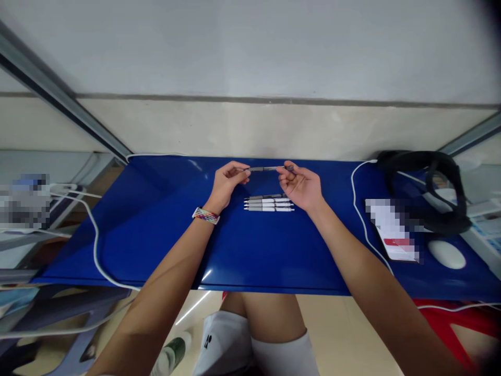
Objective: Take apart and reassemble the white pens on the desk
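Note:
Between my two hands a slim pen (263,168) with a dark grip section is held level above the blue tabletop (164,230). My left hand (228,183) pinches its left end between thumb and fingers. At the other end, the fingers of my right hand (300,184) are closed on it, partly hiding that end. Below the held pen, several pens (269,203) lie side by side in a row, tips to the left. Most have white barrels, and the one farthest from me looks darker. My right hand is close above their right ends.
At the right are a phone (393,230), a black headset-like strap (425,188) and a white mouse (446,254). White cables (356,193) run along both sides of the table. A wall (270,128) stands behind it, and a stool (78,329) is at the lower left.

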Available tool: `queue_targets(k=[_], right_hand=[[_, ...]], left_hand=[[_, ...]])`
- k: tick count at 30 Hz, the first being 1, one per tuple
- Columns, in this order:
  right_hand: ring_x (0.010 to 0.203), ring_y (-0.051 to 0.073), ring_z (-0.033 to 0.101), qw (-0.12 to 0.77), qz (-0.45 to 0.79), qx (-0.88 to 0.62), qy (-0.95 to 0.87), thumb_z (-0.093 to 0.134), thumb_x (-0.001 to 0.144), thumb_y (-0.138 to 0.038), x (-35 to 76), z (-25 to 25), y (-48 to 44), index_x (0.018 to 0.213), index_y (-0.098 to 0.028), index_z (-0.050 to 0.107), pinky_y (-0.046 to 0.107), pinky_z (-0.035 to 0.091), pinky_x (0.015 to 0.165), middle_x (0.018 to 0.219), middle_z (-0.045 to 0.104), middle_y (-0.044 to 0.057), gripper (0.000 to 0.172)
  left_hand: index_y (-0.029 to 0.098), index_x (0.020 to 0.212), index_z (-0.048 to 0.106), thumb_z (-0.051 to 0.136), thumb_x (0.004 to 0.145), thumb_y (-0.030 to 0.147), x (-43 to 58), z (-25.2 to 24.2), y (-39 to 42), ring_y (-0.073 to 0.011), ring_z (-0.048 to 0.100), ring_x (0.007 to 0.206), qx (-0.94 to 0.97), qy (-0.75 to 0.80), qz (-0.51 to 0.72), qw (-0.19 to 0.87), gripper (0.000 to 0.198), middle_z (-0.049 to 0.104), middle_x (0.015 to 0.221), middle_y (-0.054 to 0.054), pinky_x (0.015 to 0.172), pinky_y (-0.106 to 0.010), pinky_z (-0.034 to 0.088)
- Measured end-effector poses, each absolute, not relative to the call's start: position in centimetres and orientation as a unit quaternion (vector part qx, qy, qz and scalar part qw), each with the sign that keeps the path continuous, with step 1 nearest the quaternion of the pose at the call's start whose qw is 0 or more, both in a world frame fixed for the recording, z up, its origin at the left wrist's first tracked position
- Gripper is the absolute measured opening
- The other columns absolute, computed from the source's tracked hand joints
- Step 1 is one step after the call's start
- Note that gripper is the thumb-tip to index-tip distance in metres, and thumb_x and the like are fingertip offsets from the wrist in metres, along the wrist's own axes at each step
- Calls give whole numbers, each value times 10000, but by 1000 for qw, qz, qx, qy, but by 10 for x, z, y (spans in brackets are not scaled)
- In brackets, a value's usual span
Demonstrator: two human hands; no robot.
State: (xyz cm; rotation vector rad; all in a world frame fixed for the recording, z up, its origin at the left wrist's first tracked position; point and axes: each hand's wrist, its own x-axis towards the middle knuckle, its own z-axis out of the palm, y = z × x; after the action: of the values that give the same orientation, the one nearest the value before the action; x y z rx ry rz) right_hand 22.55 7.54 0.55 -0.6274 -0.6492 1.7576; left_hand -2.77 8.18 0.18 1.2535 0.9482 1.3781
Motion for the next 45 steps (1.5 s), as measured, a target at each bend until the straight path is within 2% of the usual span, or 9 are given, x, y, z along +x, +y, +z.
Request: queue_targets(k=[3,8,12,23,27,31,45], right_hand=[[857,205,826,561,743,-254,-260,661,895,-248,224,4,75,1108,-207,778,318,711,806,1023,888,71,246],[784,188,808,571,735,-257,-262,680,882,-245,223,2,76,1039,-212,772,297,701,746,956,883,59,185],[814,187,809,577,733,-252,-258,666,909,-283,224,4,77,1074,-206,770,297,702,758,1005,884,65,210],[757,179,786,584,726,-249,-264,683,862,-264,225,2,76,1039,-213,771,281,687,686,933,874,51,204],[801,183,796,585,730,-246,-255,670,874,-305,225,4,74,1082,-197,774,282,692,716,1001,880,72,257],[750,174,778,583,724,-269,-254,702,862,-271,223,5,75,1038,-203,764,263,679,686,922,865,61,198],[719,161,743,590,727,-262,-233,733,841,-262,221,9,74,983,-213,746,238,658,631,871,829,39,151]], left_hand=[[207,966,828,967,754,386,-28,2,82,-133,714,688,515,394,572,503,310,776,799,-21,685,-263,578],[217,968,836,960,760,360,-27,0,83,-124,713,683,516,384,574,506,282,794,834,-25,679,-256,577],[216,973,832,949,771,374,-27,1,83,-132,719,696,517,392,572,502,282,795,835,-30,683,-265,587],[217,980,827,947,777,378,-26,3,81,-139,727,714,520,395,567,503,286,808,874,-41,700,-278,604],[220,967,832,948,776,367,-26,3,82,-130,718,699,519,386,571,505,268,806,858,-36,693,-268,597],[219,970,829,953,777,400,-27,4,81,-141,723,708,520,395,568,500,292,799,850,-33,698,-277,607],[225,974,829,950,791,370,-26,4,81,-131,721,705,523,389,565,506,263,790,837,-22,716,-272,609]])
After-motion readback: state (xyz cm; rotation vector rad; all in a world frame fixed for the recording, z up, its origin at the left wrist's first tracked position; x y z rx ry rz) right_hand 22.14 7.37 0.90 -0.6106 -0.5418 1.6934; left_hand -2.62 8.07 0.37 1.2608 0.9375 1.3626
